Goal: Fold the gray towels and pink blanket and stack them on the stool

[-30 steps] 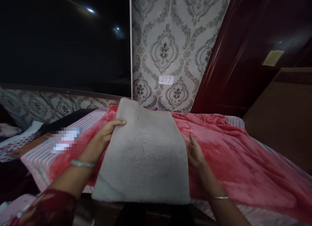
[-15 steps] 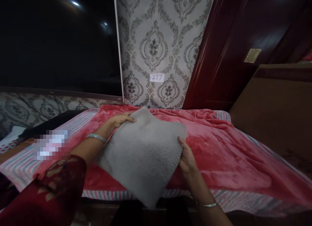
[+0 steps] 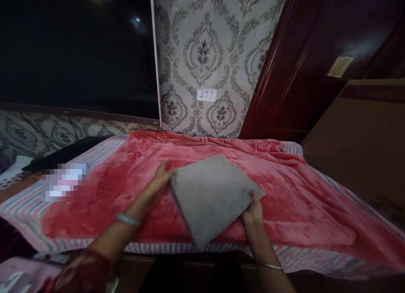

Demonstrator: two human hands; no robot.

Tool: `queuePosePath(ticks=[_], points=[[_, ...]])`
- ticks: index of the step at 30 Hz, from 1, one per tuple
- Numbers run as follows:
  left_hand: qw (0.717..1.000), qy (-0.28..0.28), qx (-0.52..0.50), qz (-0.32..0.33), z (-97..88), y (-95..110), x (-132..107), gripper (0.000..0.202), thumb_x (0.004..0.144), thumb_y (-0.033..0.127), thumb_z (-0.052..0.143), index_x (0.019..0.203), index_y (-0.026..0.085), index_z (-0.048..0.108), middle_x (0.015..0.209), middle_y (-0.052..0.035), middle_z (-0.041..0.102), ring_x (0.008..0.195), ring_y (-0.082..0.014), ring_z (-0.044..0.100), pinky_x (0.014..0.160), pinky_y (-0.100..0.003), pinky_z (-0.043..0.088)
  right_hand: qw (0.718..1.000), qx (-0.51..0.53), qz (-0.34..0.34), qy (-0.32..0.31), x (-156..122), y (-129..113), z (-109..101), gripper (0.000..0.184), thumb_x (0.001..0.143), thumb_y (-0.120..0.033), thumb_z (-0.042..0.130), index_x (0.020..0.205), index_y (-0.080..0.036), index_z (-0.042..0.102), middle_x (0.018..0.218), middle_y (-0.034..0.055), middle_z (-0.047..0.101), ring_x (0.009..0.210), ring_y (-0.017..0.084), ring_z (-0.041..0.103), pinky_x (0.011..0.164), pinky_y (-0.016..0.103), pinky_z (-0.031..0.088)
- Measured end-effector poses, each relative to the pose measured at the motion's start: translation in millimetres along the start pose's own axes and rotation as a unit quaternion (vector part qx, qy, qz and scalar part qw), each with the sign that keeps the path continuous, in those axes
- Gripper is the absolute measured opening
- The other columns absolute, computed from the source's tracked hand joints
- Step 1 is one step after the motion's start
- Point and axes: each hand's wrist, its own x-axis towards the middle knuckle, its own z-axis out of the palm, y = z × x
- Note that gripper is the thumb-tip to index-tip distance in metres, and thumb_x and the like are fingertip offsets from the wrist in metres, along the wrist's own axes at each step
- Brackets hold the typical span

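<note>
A square of soft grey cloth point(image 3: 215, 196), one corner pointing toward me, is tilted between my hands over the red blanket. My left hand point(image 3: 163, 174) grips its left corner, thumb near the top face and the other fingers partly behind the edge. On the opposite side, my right hand point(image 3: 253, 211) pinches the edge close to the right corner, thumb on top and fingers underneath. Beneath the cloth spreads the plush red blanket point(image 3: 95, 213), rumpled along its far side. Whether the cloth touches the blanket, I cannot tell.
A striped sheet point(image 3: 171, 247) shows around the blanket's edges. Behind stand a large dark screen point(image 3: 79, 52) and a patterned wall with a "277" label point(image 3: 206, 95). At right are a dark red door panel point(image 3: 284, 73) and a big brown cardboard box point(image 3: 363, 137).
The grey cloth has gone from a larger, loosely bent sheet to a smaller, flatter square. Both hands have shifted rightward and slightly down with it, still holding its sides.
</note>
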Motion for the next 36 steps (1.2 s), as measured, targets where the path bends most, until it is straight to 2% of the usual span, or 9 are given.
queuePosePath(ticks=[5,12,15,18,21,25,28,32,36], points=[[0.982,0.020,-0.131,-0.135,-54.5,-35,-60,0.031,0.068,-0.001,0.070,0.092,0.018,0.065,0.090,-0.0057,0.071,0.093,-0.0209,0.071,0.092,-0.037,0.056,0.998,0.034,-0.013,0.058,-3,5,4,0.043,0.079,-0.059,0.057,0.105,-0.028,0.068,0.105,0.0059,0.077,0.110,0.028,0.069,0.099,0.050,0.056],[0.951,-0.087,-0.128,-0.268,-35.1,-38,-75,0.015,0.073,0.016,0.076,0.083,0.015,0.066,0.088,-0.0112,0.073,0.080,-0.0244,0.071,0.085,-0.041,0.056,0.994,0.039,0.004,0.105,0,7,5,0.042,0.077,-0.060,0.057,0.102,-0.028,0.067,0.108,0.0053,0.077,0.115,0.028,0.067,0.104,0.050,0.052],[0.967,-0.099,-0.089,-0.216,-13.8,-48,-68,0.022,0.073,0.024,0.078,0.091,0.013,0.070,0.092,-0.0132,0.074,0.087,-0.0251,0.071,0.084,-0.036,0.056,0.992,0.037,0.017,0.120,2,4,11,0.040,0.076,-0.060,0.056,0.098,-0.028,0.066,0.107,0.0059,0.076,0.116,0.028,0.066,0.104,0.049,0.052],[0.991,-0.072,-0.069,-0.092,4.0,-57,-60,0.034,0.063,0.016,0.080,0.095,0.017,0.069,0.094,-0.0086,0.075,0.091,-0.0228,0.070,0.082,-0.031,0.055,0.991,0.037,0.025,0.126,3,-3,17,0.038,0.073,-0.059,0.055,0.093,-0.028,0.065,0.104,0.0069,0.077,0.116,0.028,0.066,0.104,0.049,0.052],[0.996,-0.053,-0.059,-0.051,8.1,-47,-48,0.043,0.054,0.007,0.076,0.095,0.018,0.068,0.090,-0.0047,0.075,0.085,-0.0209,0.070,0.075,-0.028,0.055,0.996,0.024,0.009,0.084,2,-12,18,0.039,0.072,-0.061,0.056,0.091,-0.028,0.066,0.103,0.0071,0.077,0.117,0.030,0.065,0.103,0.052,0.051],[0.997,-0.076,-0.030,-0.016,-19.3,-3,-24,0.055,0.052,0.009,0.076,0.106,0.016,0.069,0.085,-0.0032,0.075,0.069,-0.0186,0.068,0.064,-0.026,0.053,0.998,0.046,0.002,0.031,-7,-25,12,0.039,0.075,-0.064,0.056,0.085,-0.028,0.067,0.096,0.0061,0.077,0.108,0.030,0.069,0.100,0.052,0.051],[0.995,-0.061,0.022,-0.074,-57.2,20,-5,0.050,0.052,0.004,0.073,0.101,0.014,0.071,0.082,-0.0054,0.075,0.060,-0.0181,0.066,0.056,-0.025,0.051,0.994,0.050,0.094,-0.015,-14,-33,11,0.032,0.071,-0.056,0.067,0.081,-0.026,0.067,0.085,0.0056,0.077,0.090,0.028,0.072,0.092,0.049,0.054],[0.983,-0.039,0.050,-0.171,-98.4,13,13,0.036,0.055,0.001,0.069,0.089,0.013,0.072,0.079,-0.0103,0.075,0.062,-0.0222,0.070,0.057,-0.029,0.054,0.976,-0.014,0.185,-0.111,-13,-43,19,0.037,0.071,-0.049,0.072,0.097,-0.023,0.069,0.089,0.0063,0.077,0.083,0.025,0.072,0.083,0.041,0.055],[0.984,-0.036,0.062,-0.166,-105.5,-6,26,0.021,0.064,0.011,0.074,0.084,0.010,0.073,0.074,-0.0138,0.074,0.060,-0.0244,0.070,0.057,-0.031,0.056,0.974,-0.093,0.168,-0.117,3,-52,34,0.045,0.069,-0.047,0.073,0.105,-0.022,0.067,0.099,0.0056,0.077,0.086,0.023,0.071,0.080,0.036,0.054]])
